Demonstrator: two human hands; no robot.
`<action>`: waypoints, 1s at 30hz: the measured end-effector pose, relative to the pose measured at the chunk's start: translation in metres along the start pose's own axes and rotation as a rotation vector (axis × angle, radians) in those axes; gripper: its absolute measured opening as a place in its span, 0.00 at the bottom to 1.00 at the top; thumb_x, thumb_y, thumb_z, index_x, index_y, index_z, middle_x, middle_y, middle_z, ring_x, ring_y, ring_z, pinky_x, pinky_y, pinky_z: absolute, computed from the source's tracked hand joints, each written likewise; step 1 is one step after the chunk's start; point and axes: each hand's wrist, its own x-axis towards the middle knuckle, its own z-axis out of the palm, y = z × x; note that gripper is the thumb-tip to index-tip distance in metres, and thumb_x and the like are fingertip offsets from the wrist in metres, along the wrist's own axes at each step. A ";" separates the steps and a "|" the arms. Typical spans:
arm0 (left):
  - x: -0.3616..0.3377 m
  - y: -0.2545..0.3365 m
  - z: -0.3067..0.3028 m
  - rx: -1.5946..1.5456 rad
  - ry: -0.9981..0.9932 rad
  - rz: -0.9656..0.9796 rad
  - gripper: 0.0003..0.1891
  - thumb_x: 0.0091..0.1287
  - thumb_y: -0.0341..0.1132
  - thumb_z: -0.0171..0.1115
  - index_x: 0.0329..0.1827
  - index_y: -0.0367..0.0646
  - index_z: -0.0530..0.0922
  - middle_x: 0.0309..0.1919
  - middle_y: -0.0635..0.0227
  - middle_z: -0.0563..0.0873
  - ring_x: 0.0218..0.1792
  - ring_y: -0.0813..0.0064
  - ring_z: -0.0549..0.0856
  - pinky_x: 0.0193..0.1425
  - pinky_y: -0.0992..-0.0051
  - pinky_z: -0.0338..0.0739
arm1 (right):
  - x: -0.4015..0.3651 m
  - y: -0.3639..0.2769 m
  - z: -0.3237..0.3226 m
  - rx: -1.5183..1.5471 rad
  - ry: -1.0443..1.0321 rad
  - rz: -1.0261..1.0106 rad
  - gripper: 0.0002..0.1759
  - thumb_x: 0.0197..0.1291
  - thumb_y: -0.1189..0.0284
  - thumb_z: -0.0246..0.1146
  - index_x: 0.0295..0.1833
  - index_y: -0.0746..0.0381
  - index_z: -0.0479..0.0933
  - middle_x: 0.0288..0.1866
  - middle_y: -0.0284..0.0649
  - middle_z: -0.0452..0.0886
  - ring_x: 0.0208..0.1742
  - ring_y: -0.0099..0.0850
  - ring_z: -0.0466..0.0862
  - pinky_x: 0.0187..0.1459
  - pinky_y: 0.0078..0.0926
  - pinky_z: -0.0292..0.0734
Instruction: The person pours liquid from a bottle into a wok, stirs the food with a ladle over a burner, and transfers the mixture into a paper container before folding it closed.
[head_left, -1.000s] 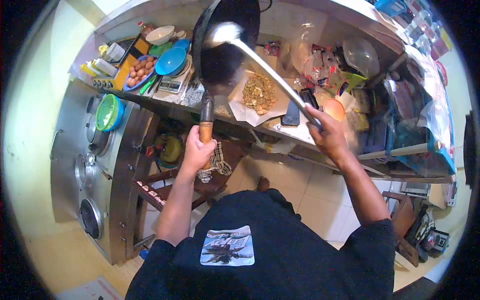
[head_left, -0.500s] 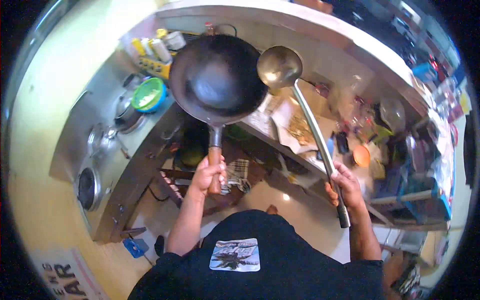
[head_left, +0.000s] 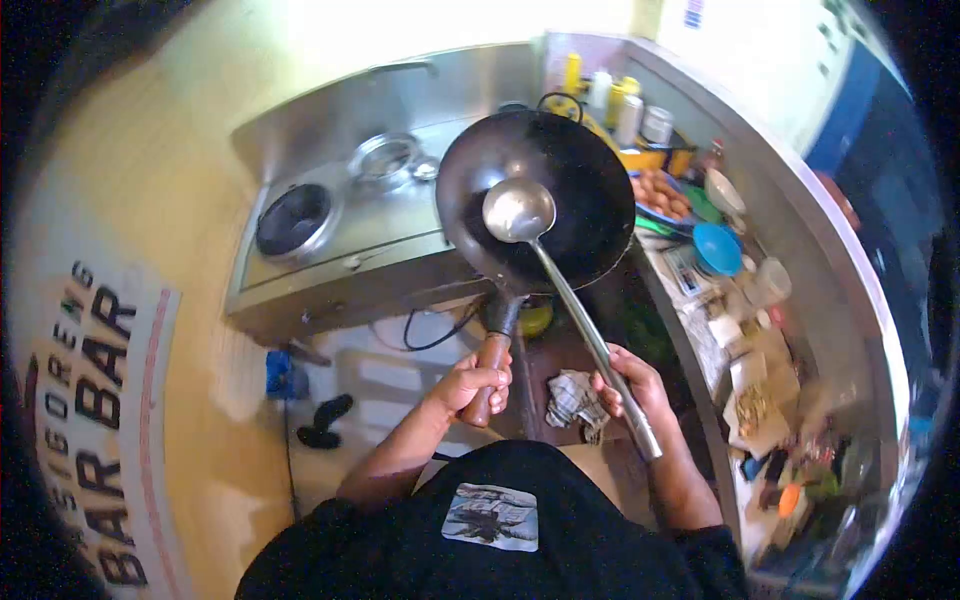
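Observation:
My left hand [head_left: 470, 388] is closed around the wooden handle of a dark wok [head_left: 590, 170], which is held up in front of me with its inside facing me. In my right hand [head_left: 640, 385] is the long handle of a metal ladle [head_left: 520, 210], gripped near its lower end. The ladle's round bowl overlaps the wok's inside in this view. Nothing else shows in the wok.
A steel cooking counter [head_left: 420, 232] at the left carries a black pan [head_left: 293, 218]. Along the right counter are eggs [head_left: 660, 195], a blue bowl [head_left: 717, 248], bottles [head_left: 628, 120] and food on paper [head_left: 752, 412]. A checked cloth [head_left: 575, 400] lies below my hands.
My view has turned left toward the steel counter, and both hands have come along with the wok and ladle. The ladle's bowl has moved from beside the wok to in front of its inside.

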 end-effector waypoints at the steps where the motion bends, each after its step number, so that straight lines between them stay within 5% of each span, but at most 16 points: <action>1: -0.006 0.007 -0.010 -0.025 0.013 0.039 0.17 0.55 0.27 0.60 0.48 0.42 0.68 0.23 0.68 0.73 0.19 0.76 0.74 0.23 0.71 0.71 | 0.023 0.003 0.018 -0.004 -0.025 0.022 0.17 0.66 0.66 0.47 0.56 0.63 0.65 0.28 0.43 0.78 0.16 0.21 0.70 0.14 0.17 0.67; 5: -0.012 0.032 -0.039 -0.206 0.056 0.171 0.16 0.57 0.28 0.57 0.49 0.43 0.69 0.24 0.70 0.73 0.20 0.78 0.74 0.24 0.72 0.71 | 0.083 -0.002 0.062 -0.144 -0.160 0.128 0.25 0.68 0.56 0.48 0.63 0.61 0.64 0.38 0.44 0.80 0.28 0.28 0.79 0.29 0.24 0.76; 7: -0.019 0.059 -0.061 -0.200 0.084 0.227 0.15 0.58 0.28 0.56 0.49 0.42 0.69 0.23 0.71 0.73 0.20 0.79 0.74 0.24 0.73 0.71 | 0.113 0.013 0.058 -0.353 -0.240 0.020 0.33 0.67 0.51 0.49 0.69 0.61 0.58 0.43 0.46 0.80 0.35 0.32 0.81 0.35 0.29 0.78; 11: -0.049 0.115 -0.117 -0.164 0.230 0.329 0.09 0.60 0.29 0.56 0.42 0.40 0.71 0.20 0.74 0.74 0.19 0.83 0.75 0.23 0.78 0.74 | 0.122 0.021 0.058 -0.479 -0.191 0.055 0.34 0.66 0.52 0.51 0.69 0.64 0.59 0.48 0.46 0.79 0.36 0.31 0.83 0.36 0.27 0.79; 13: -0.061 0.150 -0.156 -0.189 0.406 0.323 0.04 0.60 0.31 0.56 0.37 0.47 0.71 0.16 0.80 0.72 0.12 0.85 0.71 0.12 0.82 0.66 | 0.126 0.036 0.036 -0.487 -0.039 0.055 0.33 0.66 0.54 0.52 0.68 0.65 0.60 0.50 0.46 0.78 0.36 0.30 0.83 0.36 0.26 0.80; 14: -0.072 0.171 -0.188 -0.213 0.221 0.210 0.03 0.61 0.32 0.55 0.32 0.50 0.69 0.14 0.82 0.70 0.10 0.87 0.68 0.09 0.82 0.62 | 0.123 0.042 0.027 -0.505 0.009 0.090 0.33 0.66 0.54 0.53 0.67 0.66 0.62 0.49 0.47 0.78 0.38 0.30 0.82 0.39 0.26 0.79; 15: -0.074 0.188 -0.209 -0.128 0.254 0.244 0.06 0.63 0.33 0.53 0.28 0.52 0.67 0.13 0.82 0.67 0.10 0.87 0.66 0.09 0.83 0.60 | 0.114 0.051 0.013 -0.504 0.075 0.119 0.32 0.65 0.54 0.54 0.66 0.67 0.63 0.49 0.47 0.78 0.40 0.30 0.81 0.42 0.25 0.77; 16: -0.075 0.200 -0.238 -0.080 0.474 0.374 0.06 0.63 0.34 0.53 0.28 0.52 0.68 0.12 0.82 0.65 0.10 0.86 0.63 0.08 0.82 0.58 | 0.106 0.065 0.000 -0.612 0.167 0.082 0.30 0.66 0.55 0.54 0.63 0.67 0.67 0.50 0.43 0.79 0.41 0.27 0.81 0.43 0.26 0.77; 17: -0.077 0.218 -0.239 -0.176 0.949 0.365 0.08 0.65 0.36 0.53 0.27 0.52 0.67 0.12 0.83 0.63 0.10 0.86 0.61 0.09 0.82 0.56 | 0.099 0.086 -0.022 -0.791 0.215 0.021 0.29 0.66 0.55 0.54 0.61 0.67 0.69 0.49 0.41 0.79 0.42 0.25 0.80 0.44 0.24 0.76; 18: -0.070 0.238 -0.230 -0.100 1.117 0.396 0.08 0.65 0.36 0.55 0.27 0.51 0.68 0.13 0.82 0.64 0.11 0.87 0.62 0.10 0.84 0.57 | 0.090 0.094 -0.031 -0.978 0.233 0.005 0.30 0.66 0.54 0.54 0.63 0.66 0.68 0.49 0.42 0.79 0.42 0.26 0.80 0.41 0.24 0.77; 24: -0.085 0.338 -0.509 -0.113 0.455 0.344 0.05 0.67 0.31 0.52 0.32 0.43 0.68 0.20 0.74 0.67 0.21 0.81 0.68 0.26 0.82 0.68 | 0.049 0.158 -0.028 -0.793 0.801 0.256 0.29 0.65 0.52 0.54 0.61 0.64 0.70 0.43 0.44 0.81 0.31 0.28 0.81 0.32 0.27 0.79; 30: -0.068 0.341 -0.558 -0.195 0.358 0.455 0.03 0.66 0.28 0.50 0.34 0.43 0.67 0.24 0.74 0.67 0.22 0.82 0.68 0.26 0.82 0.67 | -0.016 0.249 -0.033 -0.839 1.069 0.526 0.24 0.62 0.50 0.55 0.49 0.60 0.77 0.27 0.40 0.79 0.25 0.29 0.77 0.28 0.33 0.76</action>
